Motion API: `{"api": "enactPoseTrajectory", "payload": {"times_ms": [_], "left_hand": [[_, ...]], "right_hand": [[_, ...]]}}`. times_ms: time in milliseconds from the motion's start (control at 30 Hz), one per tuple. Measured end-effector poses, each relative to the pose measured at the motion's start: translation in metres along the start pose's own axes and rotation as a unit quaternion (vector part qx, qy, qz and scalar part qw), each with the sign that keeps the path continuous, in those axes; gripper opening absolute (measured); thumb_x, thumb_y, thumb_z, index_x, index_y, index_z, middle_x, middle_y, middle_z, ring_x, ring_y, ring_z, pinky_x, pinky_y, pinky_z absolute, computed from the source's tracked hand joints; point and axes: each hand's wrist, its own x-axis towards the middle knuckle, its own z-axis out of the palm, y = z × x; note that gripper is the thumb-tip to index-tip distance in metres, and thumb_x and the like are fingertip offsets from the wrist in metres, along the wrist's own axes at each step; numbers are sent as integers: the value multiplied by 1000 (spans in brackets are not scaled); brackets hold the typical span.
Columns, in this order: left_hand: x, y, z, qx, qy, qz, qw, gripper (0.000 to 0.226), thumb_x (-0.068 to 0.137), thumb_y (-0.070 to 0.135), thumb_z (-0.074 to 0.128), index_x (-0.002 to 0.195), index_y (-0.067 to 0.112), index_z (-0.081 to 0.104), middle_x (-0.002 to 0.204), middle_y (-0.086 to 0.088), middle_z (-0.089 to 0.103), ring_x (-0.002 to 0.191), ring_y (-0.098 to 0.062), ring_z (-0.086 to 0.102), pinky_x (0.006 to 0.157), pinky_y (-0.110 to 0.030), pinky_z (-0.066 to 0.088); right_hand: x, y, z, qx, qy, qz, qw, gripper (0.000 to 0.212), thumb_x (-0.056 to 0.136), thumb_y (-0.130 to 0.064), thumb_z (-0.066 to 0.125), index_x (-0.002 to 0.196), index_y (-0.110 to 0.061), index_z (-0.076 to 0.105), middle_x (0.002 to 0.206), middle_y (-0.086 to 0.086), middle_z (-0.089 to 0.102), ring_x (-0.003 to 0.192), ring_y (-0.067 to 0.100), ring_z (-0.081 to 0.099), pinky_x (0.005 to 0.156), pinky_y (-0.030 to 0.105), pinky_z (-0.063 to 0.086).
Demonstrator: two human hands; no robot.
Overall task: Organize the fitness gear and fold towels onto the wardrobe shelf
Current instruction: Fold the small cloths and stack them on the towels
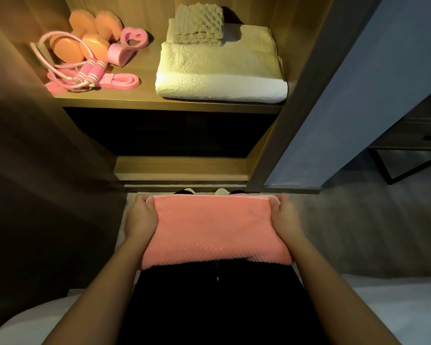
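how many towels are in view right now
3: a pink towel gripped by the left hand and right hand, a large cream towel on the wardrobe shelf, a small waffle towel atop it. Others may be hidden.

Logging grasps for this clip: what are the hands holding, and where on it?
A folded pink towel: left hand grips its left end, right hand its right end.
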Motion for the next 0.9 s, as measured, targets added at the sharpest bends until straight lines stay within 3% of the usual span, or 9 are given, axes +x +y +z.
{"api": "enactPoseTrajectory", "payload": {"times_ms": [100, 233, 333, 400, 467, 533, 667, 767, 900], "left_hand": [[5, -1, 3, -2, -28, -14, 999, 21, 102, 32, 39, 102, 18, 56, 96, -4, 60, 90, -23, 58, 85, -43, 51], [7, -1, -1, -62, -109, -53, 991, 29, 101, 39, 43, 97, 16, 60, 100, -9, 64, 89, -22, 59, 77, -38, 47], [6, 2, -9, -132, -213, -163, 954, 38, 98, 50, 45, 115, 18, 59, 109, -11, 64, 95, -26, 60, 72, -35, 46], [5, 2, -15, -156, -248, -201, 935, 41, 98, 46, 47, 120, 13, 58, 110, -13, 64, 97, -29, 60, 74, -37, 47], [8, 0, -18, -172, -247, -208, 931, 40, 98, 41, 51, 125, 13, 58, 110, -13, 63, 99, -30, 59, 81, -41, 47], [6, 2, -21, -206, -250, -216, 921, 33, 97, 34, 54, 121, 12, 58, 107, -12, 62, 96, -29, 58, 78, -40, 47], [5, 6, -27, -278, -225, -214, 909, 25, 96, 28, 58, 113, 11, 62, 106, -12, 63, 92, -26, 59, 69, -37, 47], [7, 2, -33, -266, -147, -188, 934, 19, 96, 25, 57, 106, 11, 65, 105, -12, 65, 92, -26, 60, 72, -37, 47], [11, 4, -32, -202, -134, -149, 959, 20, 97, 28, 56, 102, 11, 65, 108, -14, 64, 94, -26, 57, 74, -38, 43]], "right_hand": [[2, 4, 6, -2, -3, 16, 1000, 26, 101, -22, 40, 111, -4, 57, 98, 9, 59, 89, 24, 53, 70, 31, 37], [4, 6, 3, 48, -40, 44, 997, 21, 98, -21, 48, 84, -8, 57, 78, 6, 57, 77, 23, 52, 57, 29, 34], [3, 6, -7, 106, -122, 98, 982, 18, 99, -29, 49, 97, -15, 60, 90, 2, 61, 79, 14, 55, 61, 28, 39], [4, 7, -13, 160, -151, 123, 968, 18, 98, -30, 52, 102, -16, 61, 99, 6, 64, 86, 17, 59, 67, 30, 45], [6, 7, -17, 233, -164, 146, 947, 19, 97, -30, 55, 107, -16, 63, 104, 9, 67, 93, 22, 63, 74, 35, 50], [9, 6, -18, 284, -182, 162, 927, 24, 96, -29, 56, 114, -14, 63, 107, 11, 69, 97, 25, 65, 76, 36, 52], [10, -3, -20, 263, -172, 164, 935, 26, 95, -30, 58, 114, -14, 64, 105, 11, 71, 96, 28, 67, 76, 39, 54], [7, -10, -27, 266, -120, 186, 938, 13, 95, -26, 59, 97, -14, 65, 95, 12, 70, 85, 27, 67, 70, 36, 53], [4, -15, -29, 235, -110, 173, 950, 12, 96, -27, 57, 88, -19, 60, 92, 7, 65, 82, 22, 62, 66, 33, 49]]}}
